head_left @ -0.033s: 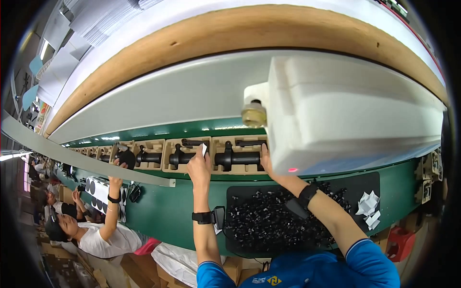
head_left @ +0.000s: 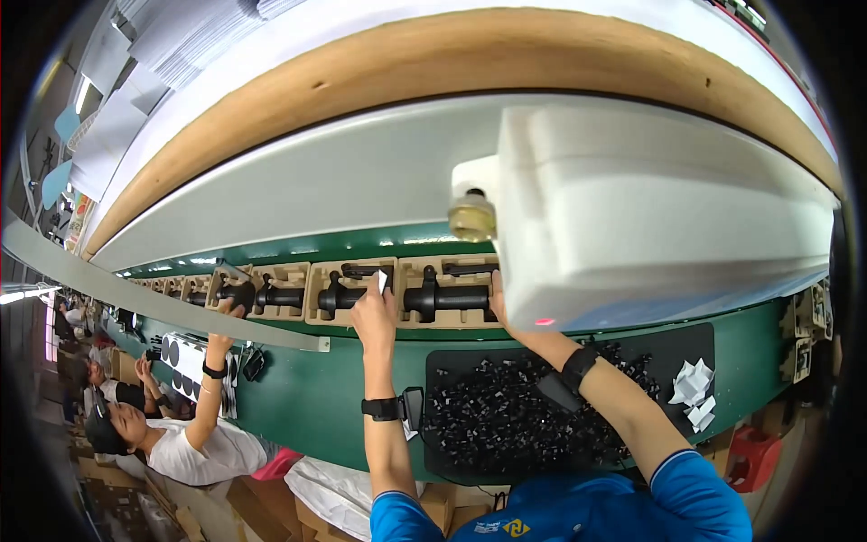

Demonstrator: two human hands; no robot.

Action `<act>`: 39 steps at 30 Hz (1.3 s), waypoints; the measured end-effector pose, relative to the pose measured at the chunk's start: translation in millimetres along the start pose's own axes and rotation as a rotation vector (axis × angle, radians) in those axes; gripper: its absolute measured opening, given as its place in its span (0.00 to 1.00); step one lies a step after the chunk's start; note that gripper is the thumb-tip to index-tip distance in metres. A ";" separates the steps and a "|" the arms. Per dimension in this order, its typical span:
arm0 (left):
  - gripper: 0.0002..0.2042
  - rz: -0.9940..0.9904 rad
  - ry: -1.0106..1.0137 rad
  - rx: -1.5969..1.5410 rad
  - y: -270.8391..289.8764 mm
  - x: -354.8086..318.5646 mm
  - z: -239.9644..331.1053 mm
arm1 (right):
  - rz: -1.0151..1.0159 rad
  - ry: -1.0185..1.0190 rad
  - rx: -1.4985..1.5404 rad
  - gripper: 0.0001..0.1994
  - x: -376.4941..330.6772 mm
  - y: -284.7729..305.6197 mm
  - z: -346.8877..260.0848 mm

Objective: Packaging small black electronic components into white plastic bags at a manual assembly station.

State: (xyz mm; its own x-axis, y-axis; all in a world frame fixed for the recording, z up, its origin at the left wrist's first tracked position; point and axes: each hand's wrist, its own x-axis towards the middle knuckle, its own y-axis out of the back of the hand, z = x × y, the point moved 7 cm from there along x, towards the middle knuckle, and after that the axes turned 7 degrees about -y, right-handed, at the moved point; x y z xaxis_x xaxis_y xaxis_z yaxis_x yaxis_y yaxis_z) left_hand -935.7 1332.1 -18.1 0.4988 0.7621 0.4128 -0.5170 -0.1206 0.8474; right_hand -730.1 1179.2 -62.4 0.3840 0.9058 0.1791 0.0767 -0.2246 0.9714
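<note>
My left hand is closed on a small white slip of paper, which sticks up from its fingers. It is over the right side of a brown pulp tray holding a black cylindrical part. To the right lies another pulp tray with a black tube-shaped part and a slim black piece above it. At that tray's right end is my right hand, its fingers mostly hidden behind a white housing, so its grip is unclear.
The white housing hangs over the line's right side. Many small black pieces cover a dark mat on the green bench; folded white papers lie right. At left, a co-worker reaches under a metal strip to another tray.
The co-worker's hand at the left has shifted slightly, and the black part by it sits differently in its tray. My own hands stay in place.
</note>
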 end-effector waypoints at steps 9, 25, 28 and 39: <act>0.10 -0.297 -0.059 0.209 -60.1 -49.8 -76.8 | 0.488 0.175 0.338 0.19 -23.7 -77.6 35.8; 0.21 -0.084 -0.268 0.201 -33.3 -30.4 54.0 | -0.492 -0.163 0.027 0.24 -21.6 1.4 35.0; 0.21 -0.056 -0.233 0.436 -59.3 -49.2 2.4 | -0.460 -0.214 0.524 0.26 -47.2 61.6 39.1; 0.16 -0.427 0.055 0.249 -38.6 -8.5 -2.1 | 0.464 -1.343 0.624 0.11 -440.9 170.3 345.1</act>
State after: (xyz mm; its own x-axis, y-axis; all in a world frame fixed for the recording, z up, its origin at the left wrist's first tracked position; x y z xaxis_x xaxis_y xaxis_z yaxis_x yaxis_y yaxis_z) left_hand -921.5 1331.6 -55.0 0.5887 0.8084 -0.0013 -0.0895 0.0667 0.9937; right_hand -568.8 617.6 -29.7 0.9697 -0.1823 -0.1626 -0.0513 -0.8027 0.5942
